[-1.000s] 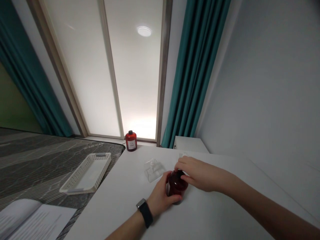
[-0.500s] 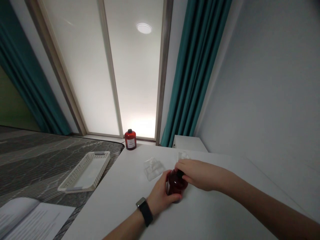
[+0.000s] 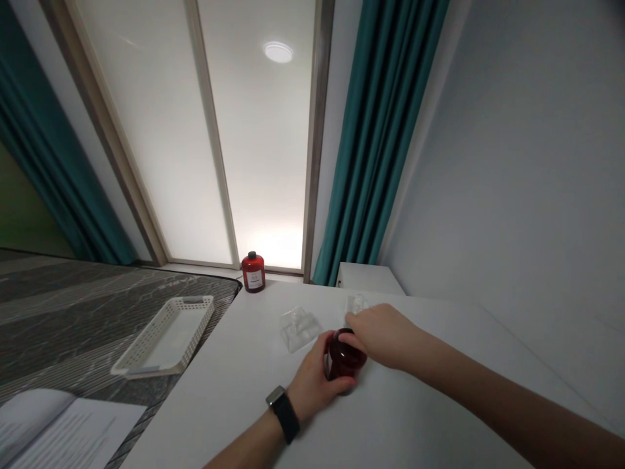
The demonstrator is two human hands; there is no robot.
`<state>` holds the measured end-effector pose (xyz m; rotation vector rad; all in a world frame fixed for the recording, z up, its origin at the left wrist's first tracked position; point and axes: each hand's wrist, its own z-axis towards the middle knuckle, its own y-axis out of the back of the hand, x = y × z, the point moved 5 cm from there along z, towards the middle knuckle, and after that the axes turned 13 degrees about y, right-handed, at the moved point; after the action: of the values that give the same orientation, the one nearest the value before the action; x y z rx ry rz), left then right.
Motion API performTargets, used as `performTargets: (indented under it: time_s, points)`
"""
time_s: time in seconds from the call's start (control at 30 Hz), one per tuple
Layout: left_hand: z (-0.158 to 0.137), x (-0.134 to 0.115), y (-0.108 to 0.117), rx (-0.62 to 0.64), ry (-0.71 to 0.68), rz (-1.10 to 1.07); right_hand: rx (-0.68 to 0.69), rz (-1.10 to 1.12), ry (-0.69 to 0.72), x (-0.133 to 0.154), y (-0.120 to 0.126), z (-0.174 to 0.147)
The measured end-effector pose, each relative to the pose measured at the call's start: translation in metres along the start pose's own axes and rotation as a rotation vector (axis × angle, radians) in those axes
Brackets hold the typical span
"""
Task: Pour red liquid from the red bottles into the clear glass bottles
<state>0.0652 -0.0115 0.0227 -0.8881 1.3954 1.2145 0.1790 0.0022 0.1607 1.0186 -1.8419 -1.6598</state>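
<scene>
A dark red bottle (image 3: 344,360) stands upright on the white table. My left hand (image 3: 316,381), with a black-banded watch on its wrist, is wrapped round the bottle's side. Over the bottle's top, my right hand (image 3: 378,333) has its fingers closed and bent; they hide the black cap that they grip. Just behind the hands lie two clear plastic pieces: one crumpled clear wrapper (image 3: 299,328) to the left, and another clear piece (image 3: 356,303) partly covered by the right hand.
Another red bottle (image 3: 253,273) with a black cap and white label stands at the table's (image 3: 215,365) far left corner. To the left, on dark patterned fabric, are a white perforated basket (image 3: 201,332) and an open book (image 3: 92,426). A white cabinet (image 3: 371,279) stands beyond the table.
My right hand has turned on the bottle's top, and the black cap that showed between its fingers is now hidden. My left hand keeps its hold on the bottle.
</scene>
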Motion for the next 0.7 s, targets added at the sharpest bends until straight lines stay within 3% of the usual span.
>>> performTargets:
  time_s: [0.2,0.43,0.7]
  points:
    - [0.001,0.002,-0.001,0.016,-0.028,-0.022,-0.033,0.223,0.16,0.002,0.002,-0.003]
    - [-0.003,0.005,-0.005,-0.036,-0.004,-0.045,-0.021,0.227,0.127,0.0,-0.009,-0.005]
    - [-0.009,0.005,-0.01,-0.162,0.043,0.018,0.006,0.272,0.153,0.001,-0.004,-0.002]
